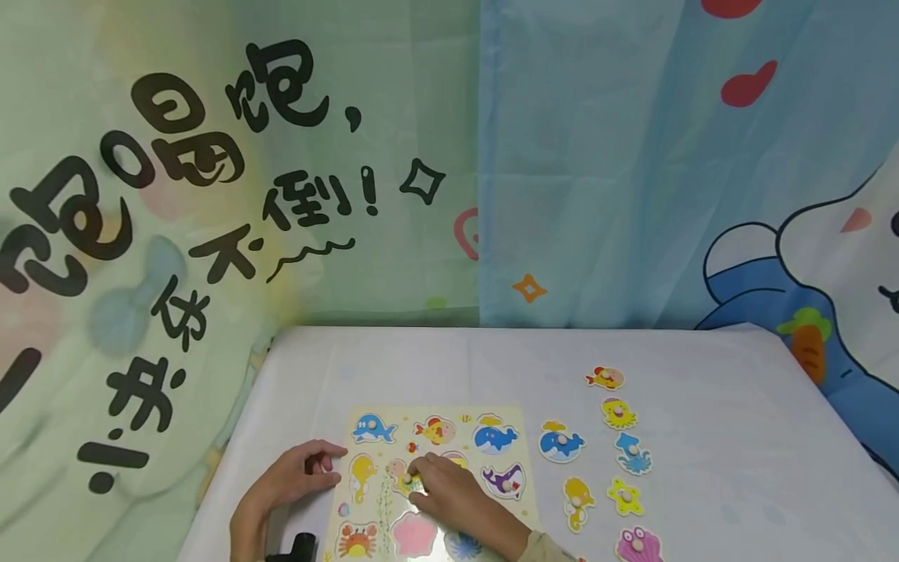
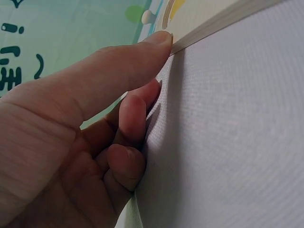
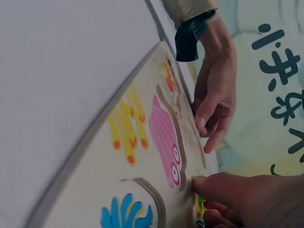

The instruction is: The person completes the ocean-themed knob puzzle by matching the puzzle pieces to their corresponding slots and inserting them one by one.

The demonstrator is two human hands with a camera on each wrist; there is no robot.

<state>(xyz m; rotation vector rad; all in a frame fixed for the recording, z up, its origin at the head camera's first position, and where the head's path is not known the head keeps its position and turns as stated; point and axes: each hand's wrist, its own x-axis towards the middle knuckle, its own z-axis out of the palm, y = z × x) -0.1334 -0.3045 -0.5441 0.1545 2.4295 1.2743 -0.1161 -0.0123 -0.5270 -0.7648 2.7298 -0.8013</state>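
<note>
A pale wooden puzzle board (image 1: 530, 492) with printed sea animals lies on the table. My right hand (image 1: 449, 488) is over its middle, thumb and fingertips pinching a small knobbed puzzle piece (image 1: 403, 481), mostly covered by the fingers. The right wrist view shows a green and yellow bit of it (image 3: 199, 204) below the thumb. At the board's left edge rests my left hand (image 1: 302, 472); its thumb (image 2: 152, 45) touches the edge, other fingers loosely curled. A crab piece (image 1: 357, 540), a blue whale piece (image 1: 374, 428) and a purple dolphin piece (image 1: 504, 481) sit in the board.
Right of the board lie loose pieces: a fish (image 1: 605, 378), an octopus (image 1: 619, 414), a spouting whale (image 1: 562, 445), a blue sea creature (image 1: 634, 454), a seahorse (image 1: 578, 503), a star (image 1: 625, 496) and a pink shell (image 1: 639, 545). Printed curtains (image 1: 590, 156) hang behind the white table (image 1: 758, 437).
</note>
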